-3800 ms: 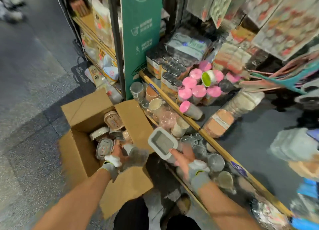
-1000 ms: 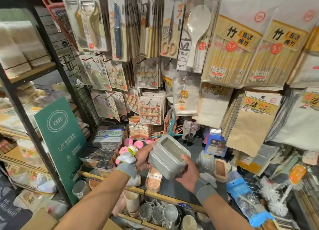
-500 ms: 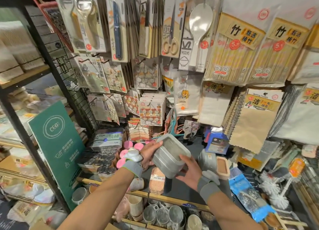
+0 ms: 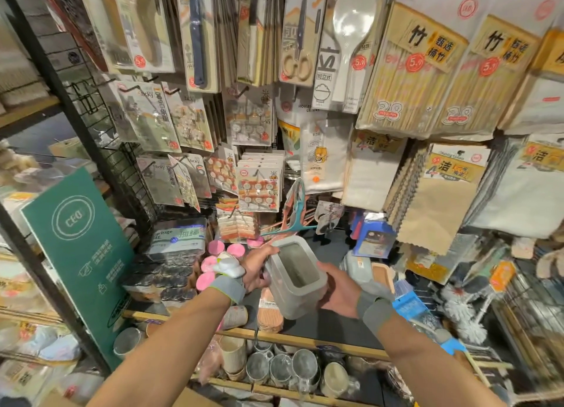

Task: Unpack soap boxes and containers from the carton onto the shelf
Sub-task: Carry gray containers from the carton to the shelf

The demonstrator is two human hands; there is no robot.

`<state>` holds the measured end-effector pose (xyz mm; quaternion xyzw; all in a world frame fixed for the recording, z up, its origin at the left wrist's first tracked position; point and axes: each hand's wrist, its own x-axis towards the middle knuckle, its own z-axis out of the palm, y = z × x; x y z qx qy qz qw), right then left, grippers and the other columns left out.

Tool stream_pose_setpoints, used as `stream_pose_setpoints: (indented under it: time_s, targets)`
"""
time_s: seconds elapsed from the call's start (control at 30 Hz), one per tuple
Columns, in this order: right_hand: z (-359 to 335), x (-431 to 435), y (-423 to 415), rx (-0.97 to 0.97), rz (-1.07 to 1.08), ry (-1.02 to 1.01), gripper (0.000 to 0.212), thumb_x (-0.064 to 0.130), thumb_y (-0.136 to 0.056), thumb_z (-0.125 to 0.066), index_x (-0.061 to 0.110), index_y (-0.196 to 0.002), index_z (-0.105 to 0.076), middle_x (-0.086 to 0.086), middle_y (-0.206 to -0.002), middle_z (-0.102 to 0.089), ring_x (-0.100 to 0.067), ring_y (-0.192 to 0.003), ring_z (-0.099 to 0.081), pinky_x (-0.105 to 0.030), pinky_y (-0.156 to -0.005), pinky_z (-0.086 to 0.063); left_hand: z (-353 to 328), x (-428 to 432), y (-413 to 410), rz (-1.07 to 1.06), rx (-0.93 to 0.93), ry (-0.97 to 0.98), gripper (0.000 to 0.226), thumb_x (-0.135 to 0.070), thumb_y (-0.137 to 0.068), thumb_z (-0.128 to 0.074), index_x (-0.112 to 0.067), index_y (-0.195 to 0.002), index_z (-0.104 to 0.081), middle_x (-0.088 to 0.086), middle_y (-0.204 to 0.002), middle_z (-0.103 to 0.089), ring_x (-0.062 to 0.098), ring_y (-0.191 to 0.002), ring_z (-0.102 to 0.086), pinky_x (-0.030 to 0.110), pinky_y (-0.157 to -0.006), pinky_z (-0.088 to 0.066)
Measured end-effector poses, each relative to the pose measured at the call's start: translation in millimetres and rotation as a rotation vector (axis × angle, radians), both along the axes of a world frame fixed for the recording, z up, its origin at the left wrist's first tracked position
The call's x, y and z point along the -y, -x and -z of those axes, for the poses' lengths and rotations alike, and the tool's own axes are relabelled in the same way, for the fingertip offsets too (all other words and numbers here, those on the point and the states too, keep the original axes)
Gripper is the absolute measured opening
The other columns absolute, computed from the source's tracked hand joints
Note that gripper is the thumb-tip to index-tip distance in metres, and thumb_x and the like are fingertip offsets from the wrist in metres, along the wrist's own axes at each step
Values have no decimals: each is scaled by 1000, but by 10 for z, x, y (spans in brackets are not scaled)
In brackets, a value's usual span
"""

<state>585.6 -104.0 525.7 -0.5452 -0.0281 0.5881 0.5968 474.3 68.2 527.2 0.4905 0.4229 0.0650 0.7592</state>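
Grey container (image 4: 294,277) is gripped from both sides: left hand (image 4: 254,273) curled round its left side, right hand (image 4: 338,293) wrapped on the right. It's held above the shelf (image 4: 305,342), just behind the front edge.

Just beyond the grey container (image 4: 294,277) a patch of dark shelf (image 4: 331,249) lies bare, and another bare strip runs below the container, up to the wooden front rail (image 4: 305,341). Left of the container, pink-lidded jars (image 4: 215,248) and stacked tins (image 4: 171,273) crowd in. Right of it sit lidded boxes (image 4: 370,273). A ribbed orange box (image 4: 268,315) lies under it, and hangers (image 4: 294,211) dangle above.
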Motion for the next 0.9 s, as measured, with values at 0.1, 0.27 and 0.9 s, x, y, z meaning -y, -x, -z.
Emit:
stream_pose_setpoints:
  time_s: [0.1,0.27,0.9]
  targets:
    - [9,13,-76,35,-10,87,53,41,-81,-59,21,-130,-55,-13,-133,-56,-33,-124,-49,-48,-99,-40,111,11,-105,31,-13,21,44,-37,-55,-68,-19,-95,-61,5,-75,-54,14,-54,-45,22,-56,-29]
    - [44,137,-248,87,-45,150,31,38,-89,-56,26,-117,-56,-11,-127,-58,-29,-117,-53,-45,-95,-44,154,163,-328,73,-80,48,24,-39,-73,-63,-17,-80,-56,3,-65,-52,12,-49,-45,18,-52,-31]
    - [1304,1162,-1372,18,166,134,30,26,-91,-54,22,-121,-56,-8,-107,-68,-23,-96,-64,-36,-74,-50,1361,1526,-1675,-163,-82,132,54,-41,-85,-65,-2,-122,-56,18,-115,-66,29,-105,-64,42,-94,-51]
